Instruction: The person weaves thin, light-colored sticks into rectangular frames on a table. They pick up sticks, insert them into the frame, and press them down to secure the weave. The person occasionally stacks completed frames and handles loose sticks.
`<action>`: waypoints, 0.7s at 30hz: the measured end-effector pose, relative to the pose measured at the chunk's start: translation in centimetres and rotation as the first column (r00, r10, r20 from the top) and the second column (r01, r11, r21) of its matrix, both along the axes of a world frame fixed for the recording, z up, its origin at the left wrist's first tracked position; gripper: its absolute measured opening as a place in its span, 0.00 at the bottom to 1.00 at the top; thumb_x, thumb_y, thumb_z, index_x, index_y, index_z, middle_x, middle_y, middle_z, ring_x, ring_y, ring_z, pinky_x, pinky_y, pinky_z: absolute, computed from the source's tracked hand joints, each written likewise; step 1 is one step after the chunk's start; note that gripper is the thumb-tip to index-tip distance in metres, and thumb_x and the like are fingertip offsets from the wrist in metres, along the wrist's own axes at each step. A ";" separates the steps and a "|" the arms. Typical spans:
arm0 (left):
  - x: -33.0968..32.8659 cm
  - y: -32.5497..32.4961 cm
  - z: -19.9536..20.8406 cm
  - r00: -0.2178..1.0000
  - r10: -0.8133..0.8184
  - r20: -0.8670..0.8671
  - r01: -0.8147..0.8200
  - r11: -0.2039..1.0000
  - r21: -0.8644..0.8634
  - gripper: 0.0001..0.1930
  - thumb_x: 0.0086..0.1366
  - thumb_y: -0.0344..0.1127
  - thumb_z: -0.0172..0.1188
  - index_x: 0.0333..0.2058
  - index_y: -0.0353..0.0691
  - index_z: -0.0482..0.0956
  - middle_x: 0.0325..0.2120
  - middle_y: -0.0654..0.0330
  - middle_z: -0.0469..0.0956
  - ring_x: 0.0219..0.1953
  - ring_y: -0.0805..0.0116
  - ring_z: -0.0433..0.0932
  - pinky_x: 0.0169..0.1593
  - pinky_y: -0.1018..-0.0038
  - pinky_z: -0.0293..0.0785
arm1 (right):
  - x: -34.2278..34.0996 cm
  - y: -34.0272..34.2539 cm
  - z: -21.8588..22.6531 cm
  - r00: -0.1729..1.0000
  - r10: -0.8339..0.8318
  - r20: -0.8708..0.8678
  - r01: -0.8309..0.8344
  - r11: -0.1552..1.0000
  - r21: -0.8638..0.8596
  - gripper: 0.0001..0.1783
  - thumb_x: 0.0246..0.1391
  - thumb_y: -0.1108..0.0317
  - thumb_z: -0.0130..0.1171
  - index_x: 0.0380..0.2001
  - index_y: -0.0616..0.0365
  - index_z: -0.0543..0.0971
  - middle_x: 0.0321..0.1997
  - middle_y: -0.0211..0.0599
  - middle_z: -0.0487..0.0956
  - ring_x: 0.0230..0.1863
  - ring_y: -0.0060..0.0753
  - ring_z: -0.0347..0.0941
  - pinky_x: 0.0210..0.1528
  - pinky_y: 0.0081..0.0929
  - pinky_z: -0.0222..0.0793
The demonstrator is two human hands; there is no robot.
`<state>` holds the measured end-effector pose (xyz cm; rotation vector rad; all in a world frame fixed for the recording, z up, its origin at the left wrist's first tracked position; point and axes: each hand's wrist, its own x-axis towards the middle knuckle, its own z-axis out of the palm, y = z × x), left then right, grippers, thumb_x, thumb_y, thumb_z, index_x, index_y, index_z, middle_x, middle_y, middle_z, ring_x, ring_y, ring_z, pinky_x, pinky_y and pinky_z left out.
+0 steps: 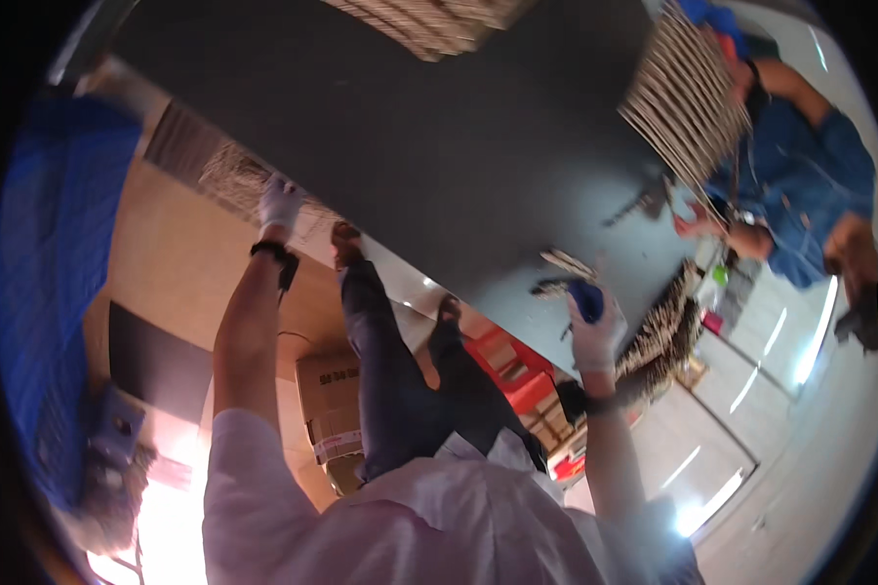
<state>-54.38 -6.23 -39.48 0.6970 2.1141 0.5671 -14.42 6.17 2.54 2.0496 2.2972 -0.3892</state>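
Note:
My left hand (281, 205), in a white glove, is at the near edge of the dark table (390, 146), beside a stack of brown corrugated pieces (232, 172) below that edge. Its fingers are blurred, and I cannot see whether they hold anything. Over the table's right part, my gloved right hand (600, 336) is closed around a dark blue rounded thing (586, 300), whose kind I cannot make out. Just beyond its fingers are narrow brown corrugated strips (566, 261); whether they are held or lie on the table is unclear.
Across the table at the right, a person in blue (800, 195) handles a ridged cardboard stack (688, 93). Another stack (434, 24) lies at the far edge. Cardboard bundles (658, 336) stand off the right side. A carton (330, 405) and red crate (512, 369) are below; blue sheeting (63, 214) hangs left.

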 end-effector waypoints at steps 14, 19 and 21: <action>10.0 -14.8 21.7 0.964 0.184 0.190 -0.149 0.971 -0.186 0.11 0.57 0.39 0.63 0.38 0.44 0.78 0.15 0.65 0.74 0.15 0.75 0.72 0.19 0.75 0.68 | 7.6 2.0 -0.5 0.607 0.768 0.204 -0.759 0.636 -0.137 0.17 0.47 0.61 0.59 0.43 0.43 0.75 0.49 0.34 0.73 0.51 0.39 0.67 0.52 0.44 0.61; 10.0 -18.8 28.5 0.931 0.325 0.167 -0.297 0.940 -0.170 0.10 0.59 0.36 0.62 0.39 0.44 0.78 0.16 0.69 0.72 0.15 0.78 0.68 0.18 0.78 0.64 | 8.7 2.2 0.8 0.737 0.665 0.119 -0.667 0.744 -0.027 0.26 0.47 0.53 0.62 0.50 0.45 0.73 0.55 0.43 0.68 0.59 0.46 0.61 0.59 0.50 0.55; 10.4 -20.3 30.8 0.930 0.326 0.170 -0.296 0.938 -0.179 0.08 0.59 0.36 0.62 0.37 0.45 0.78 0.17 0.70 0.71 0.15 0.79 0.66 0.18 0.79 0.63 | 7.7 1.9 0.0 0.803 0.596 0.026 -0.596 0.801 0.052 0.30 0.47 0.53 0.63 0.53 0.49 0.70 0.56 0.46 0.68 0.59 0.48 0.61 0.60 0.51 0.55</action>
